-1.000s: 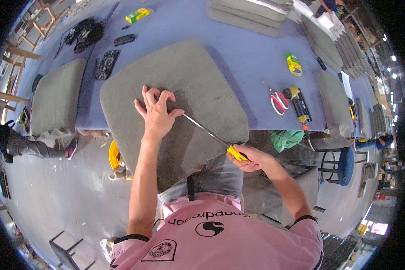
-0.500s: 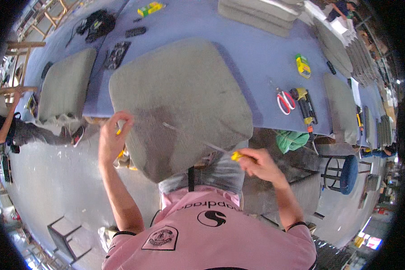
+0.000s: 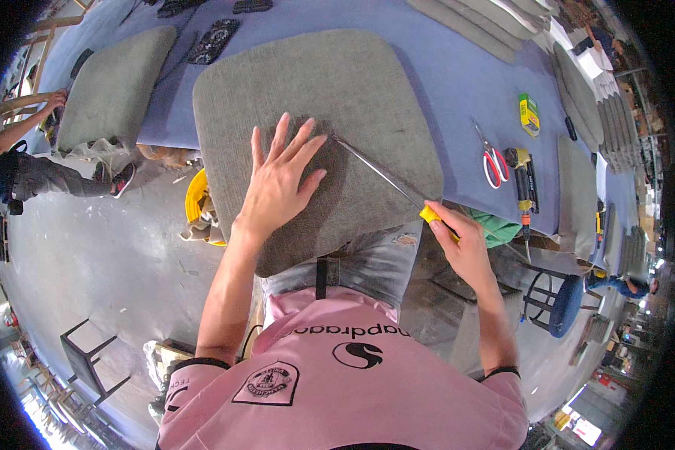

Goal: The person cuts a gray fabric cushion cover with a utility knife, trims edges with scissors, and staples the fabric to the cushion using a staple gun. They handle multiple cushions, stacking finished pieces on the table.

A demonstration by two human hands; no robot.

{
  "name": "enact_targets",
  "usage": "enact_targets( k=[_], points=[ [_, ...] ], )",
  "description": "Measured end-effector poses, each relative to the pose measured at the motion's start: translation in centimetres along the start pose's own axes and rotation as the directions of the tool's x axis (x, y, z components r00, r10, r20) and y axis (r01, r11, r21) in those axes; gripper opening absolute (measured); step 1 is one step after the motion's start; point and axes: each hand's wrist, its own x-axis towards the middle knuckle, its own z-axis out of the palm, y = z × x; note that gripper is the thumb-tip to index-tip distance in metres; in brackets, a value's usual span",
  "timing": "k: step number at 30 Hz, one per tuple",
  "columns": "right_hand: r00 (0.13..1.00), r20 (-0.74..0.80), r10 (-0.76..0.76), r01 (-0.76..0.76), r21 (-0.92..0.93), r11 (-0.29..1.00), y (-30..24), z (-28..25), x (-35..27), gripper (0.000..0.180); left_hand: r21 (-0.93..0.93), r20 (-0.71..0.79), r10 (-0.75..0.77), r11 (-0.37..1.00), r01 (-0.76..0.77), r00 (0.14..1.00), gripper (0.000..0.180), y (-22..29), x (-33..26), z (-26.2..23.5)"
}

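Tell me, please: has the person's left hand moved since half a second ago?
Yes. The left hand was lifted off beyond the near left edge of the grey fabric seat cushion; now it lies flat on top of it, fingers spread.

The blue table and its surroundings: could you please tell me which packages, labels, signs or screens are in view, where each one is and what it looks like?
Small package: lies on the blue table right of the grey cushion, beyond the red-handled scissors; oblong, yellow and green.
Printed emblems on the pink shirt: a shield-shaped badge and a round dark logo, at the lower edge.
Bright panel: far lower right; too small to tell apart.
No screens clearly seen.
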Motion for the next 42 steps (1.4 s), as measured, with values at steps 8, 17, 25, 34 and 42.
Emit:
enact_targets(
  k=[8,17,25,34,42],
  points=[
    [0.993,0.046,0.109,-0.109,0.011,0.994,-0.3,0.6,-1.0,0.037,0.073,-0.006,0.004,0.997,-0.004,1.000,0.046,-1.9,1.3,2.4],
    [0.988,0.067,0.136,-0.136,-0.005,0.991,-1.1,1.3,-1.2,0.041,0.086,-0.009,0.017,0.996,-0.017,1.000,0.045,-1.7,1.3,2.5],
    [0.967,0.202,0.153,-0.113,-0.194,0.974,-2.8,-2.2,0.7,0.047,0.096,-0.022,0.022,0.995,-0.020,1.000,0.046,-1.5,1.5,2.7],
    [0.986,0.077,0.146,-0.149,0.028,0.988,-1.7,0.4,-0.8,0.037,0.104,-0.021,0.024,0.994,-0.021,1.000,0.047,-1.5,1.6,2.7],
    [0.893,0.297,0.337,-0.356,0.009,0.935,-2.2,-1.2,0.8,0.038,0.073,-0.042,0.037,0.997,-0.034,0.998,0.046,-1.7,1.3,3.0]
  ],
)
